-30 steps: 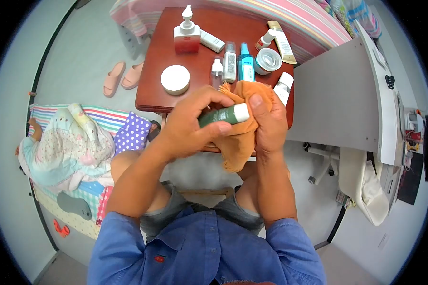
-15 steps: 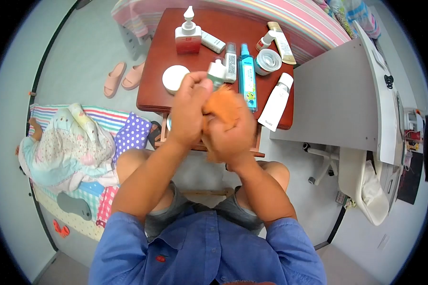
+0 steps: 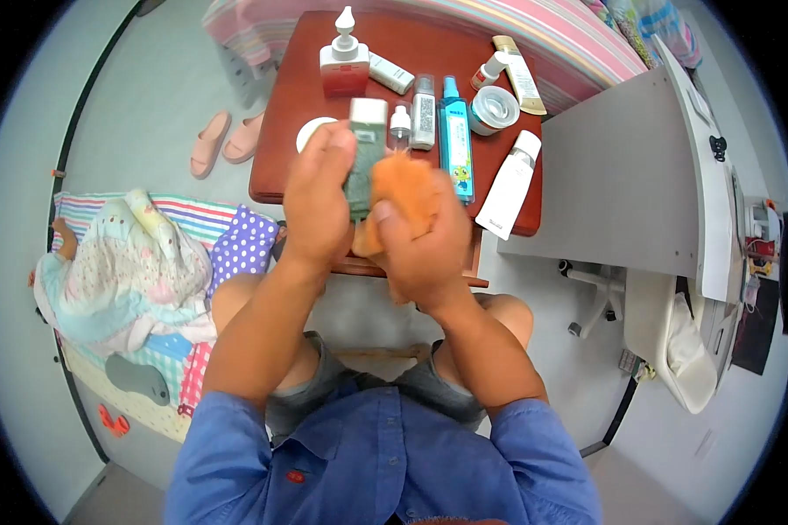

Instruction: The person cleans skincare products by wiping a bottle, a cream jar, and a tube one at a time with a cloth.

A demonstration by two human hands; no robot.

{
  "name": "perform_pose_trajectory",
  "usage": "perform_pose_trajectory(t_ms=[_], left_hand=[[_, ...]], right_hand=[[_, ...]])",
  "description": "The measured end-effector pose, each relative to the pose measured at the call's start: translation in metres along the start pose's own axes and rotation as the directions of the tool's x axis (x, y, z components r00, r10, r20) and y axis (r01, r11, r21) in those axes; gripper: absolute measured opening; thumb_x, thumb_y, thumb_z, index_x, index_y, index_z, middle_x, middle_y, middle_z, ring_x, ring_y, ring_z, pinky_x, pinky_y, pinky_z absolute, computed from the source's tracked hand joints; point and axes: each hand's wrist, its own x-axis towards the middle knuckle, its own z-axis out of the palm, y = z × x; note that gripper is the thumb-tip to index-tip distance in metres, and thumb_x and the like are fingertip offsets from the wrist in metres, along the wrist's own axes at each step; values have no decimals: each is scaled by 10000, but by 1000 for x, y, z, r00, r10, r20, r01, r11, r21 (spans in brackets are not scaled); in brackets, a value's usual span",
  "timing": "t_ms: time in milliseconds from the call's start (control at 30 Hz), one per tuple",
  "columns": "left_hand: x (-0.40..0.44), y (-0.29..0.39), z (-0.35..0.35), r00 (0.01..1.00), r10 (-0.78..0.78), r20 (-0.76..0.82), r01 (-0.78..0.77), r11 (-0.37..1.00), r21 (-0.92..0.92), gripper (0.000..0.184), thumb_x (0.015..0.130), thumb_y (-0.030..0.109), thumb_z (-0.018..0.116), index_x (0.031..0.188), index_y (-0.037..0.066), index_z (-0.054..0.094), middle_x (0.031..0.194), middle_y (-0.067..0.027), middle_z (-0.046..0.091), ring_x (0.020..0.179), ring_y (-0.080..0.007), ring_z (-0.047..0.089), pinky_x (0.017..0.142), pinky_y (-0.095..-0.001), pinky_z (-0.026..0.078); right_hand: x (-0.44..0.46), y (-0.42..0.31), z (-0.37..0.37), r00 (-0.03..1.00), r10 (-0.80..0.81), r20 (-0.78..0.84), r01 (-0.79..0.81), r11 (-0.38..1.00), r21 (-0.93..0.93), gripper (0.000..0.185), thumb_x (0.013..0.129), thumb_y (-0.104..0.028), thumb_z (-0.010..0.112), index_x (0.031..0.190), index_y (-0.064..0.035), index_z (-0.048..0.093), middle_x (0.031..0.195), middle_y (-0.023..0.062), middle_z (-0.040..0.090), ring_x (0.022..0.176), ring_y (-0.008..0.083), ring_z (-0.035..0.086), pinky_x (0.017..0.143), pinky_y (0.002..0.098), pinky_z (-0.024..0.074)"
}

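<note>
My left hand (image 3: 315,197) is closed around a green bottle with a white cap (image 3: 362,162), its cap end pointing toward the table's far side. In my right hand (image 3: 425,254) is a bunched orange cloth (image 3: 404,188), right beside the bottle; whether they touch I cannot tell. Both hands are over the near edge of a red-brown table (image 3: 293,74). Just beyond them stand a small clear-capped pump bottle (image 3: 400,127) and a blue spray bottle (image 3: 455,144). A white round lid or jar (image 3: 313,131) is partly covered by my left hand.
A pump bottle with red liquid (image 3: 345,66), a grey-white bottle (image 3: 423,114), a clear tub (image 3: 494,111) and a white tube (image 3: 510,188) occupy the table. An open drawer (image 3: 473,262) juts out below. A grey desk panel (image 3: 604,175) stands right.
My left hand has shifted left and turned the green bottle, so more of its side shows. The orange cloth stays in my right hand, now beside the bottle.
</note>
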Motion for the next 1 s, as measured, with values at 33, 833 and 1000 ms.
perform_pose_trajectory(t_ms=[33,833,1000], left_hand=[[-1,-2,-1,998,38,46,-42,994,102,271,1056,243,511,1145,0,588,985,-57,630,902,-98,562,850,-279,466],[-25,-34,26,945,254,209,-323,829,457,348,1012,244,639,1239,-17,602,1015,-46,541,848,-100,514,800,-241,465],[-14,-25,18,994,107,32,-112,968,226,373,1075,278,521,1271,-31,591,1088,-51,623,966,-96,572,871,-256,479]], right_hand=[[2,3,-2,993,40,-112,-37,999,23,305,878,-132,694,1128,3,582,1072,190,633,934,305,663,839,391,534],[21,13,-25,915,297,-273,-74,788,611,400,1036,-314,596,1292,-23,494,1150,84,599,1026,138,571,925,302,481],[11,12,-8,972,145,-187,-104,972,212,431,1004,-318,623,1270,2,511,1162,179,612,1031,263,622,912,384,499]])
